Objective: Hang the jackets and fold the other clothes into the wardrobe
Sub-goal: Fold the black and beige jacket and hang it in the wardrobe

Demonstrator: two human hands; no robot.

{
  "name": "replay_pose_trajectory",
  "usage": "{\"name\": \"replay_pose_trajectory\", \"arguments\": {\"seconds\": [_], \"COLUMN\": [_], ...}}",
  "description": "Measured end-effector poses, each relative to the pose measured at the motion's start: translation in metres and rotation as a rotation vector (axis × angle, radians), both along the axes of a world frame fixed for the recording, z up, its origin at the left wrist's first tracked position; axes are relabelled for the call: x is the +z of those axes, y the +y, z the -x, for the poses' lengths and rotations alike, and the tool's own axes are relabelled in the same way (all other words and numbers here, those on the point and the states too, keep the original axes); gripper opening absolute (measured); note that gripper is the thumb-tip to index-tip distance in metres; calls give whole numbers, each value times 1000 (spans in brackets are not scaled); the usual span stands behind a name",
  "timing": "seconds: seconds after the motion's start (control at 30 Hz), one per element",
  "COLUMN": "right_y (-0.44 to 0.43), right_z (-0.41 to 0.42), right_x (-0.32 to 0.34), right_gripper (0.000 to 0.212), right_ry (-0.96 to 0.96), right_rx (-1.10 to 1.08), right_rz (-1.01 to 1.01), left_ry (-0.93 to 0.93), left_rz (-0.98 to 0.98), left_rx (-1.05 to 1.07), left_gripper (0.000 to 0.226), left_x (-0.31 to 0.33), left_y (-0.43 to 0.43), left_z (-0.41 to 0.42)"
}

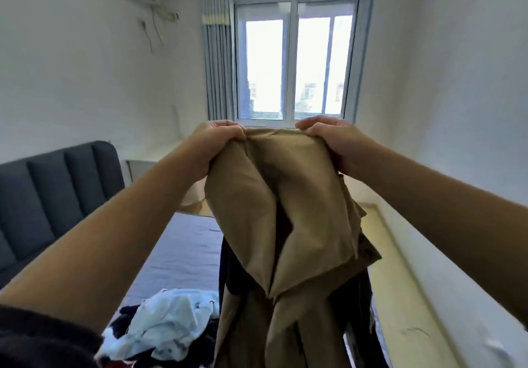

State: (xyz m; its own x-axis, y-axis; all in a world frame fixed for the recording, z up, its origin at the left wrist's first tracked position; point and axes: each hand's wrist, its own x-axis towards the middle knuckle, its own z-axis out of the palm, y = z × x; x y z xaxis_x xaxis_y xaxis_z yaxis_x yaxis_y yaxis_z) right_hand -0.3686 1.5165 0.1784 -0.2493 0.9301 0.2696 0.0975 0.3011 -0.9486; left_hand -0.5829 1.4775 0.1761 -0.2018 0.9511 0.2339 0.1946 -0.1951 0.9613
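A tan jacket [285, 224] hangs in the air in front of me, held up at chest height over the bed. My left hand [211, 144] grips its top edge on the left. My right hand [334, 142] grips the top edge on the right. Both sets of fingers are curled over bunched cloth. The lower part of the jacket drops out of the frame, with dark lining showing behind it. A pile of other clothes [168, 322], pale blue, white and dark, lies on the bed at lower left. No wardrobe is in view.
A bed with a grey-blue cover [183, 247] runs ahead, with a dark padded headboard [51, 196] on the left. A window [294, 64] and a curtain [217, 53] fill the far wall. A narrow strip of floor [400, 282] runs along the right wall.
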Motion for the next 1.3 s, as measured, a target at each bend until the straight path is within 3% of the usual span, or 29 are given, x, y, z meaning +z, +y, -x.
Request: {"name": "replay_pose_trajectory", "arguments": {"seconds": [0.27, 0.33, 0.43, 0.5, 0.6, 0.7, 0.8, 0.87, 0.93, 1.03, 1.2, 1.3], "right_y": [33, 52, 84, 105, 113, 98, 71, 54, 37, 10, -19, -9], "right_z": [-28, -35, -47, -55, -61, -59, -49, -39, -31, -22, -14, -8], "right_x": [-7, -24, -67, -114, -202, -300, -388, -444, -500, -577, -710, -774], "right_gripper": [14, 12, 25, 51, 58, 49, 18, 20, 29, 21, 25, 33], "right_ry": [-161, -140, 48, 51, -205, -325, -358, -375, -403, -497, -619, -647], "right_rx": [-221, -275, -142, -126, -216, -179, -167, -166, -162, -141, -79, -79], "right_rz": [241, 317, 494, 609, 708, 860, 1013, 1091, 1151, 1234, 1282, 1203], "left_ry": [-174, -279, -411, -280, -64, -13, 54, 73, 56, 106, 433, 779], "left_rz": [179, 244, 433, 644, 815, 951, 1110, 1195, 1247, 1334, 1315, 1088], "left_rx": [-88, -183, -346, -305, -155, -112, -125, -156, -174, -164, -215, -200], "left_gripper": [13, 25, 29, 44, 52, 42, 23, 5, 17, 15, 5, 18], "left_x": [-10, -25, -64, -113, -209, -312, -399, -452, -508, -585, -708, -762], "left_y": [39, 56, 86, 110, 123, 110, 84, 67, 50, 23, 1, 22], "left_z": [-11, -20, -30, -28, -22, -15, -4, 3, 7, 9, 8, 13]}}
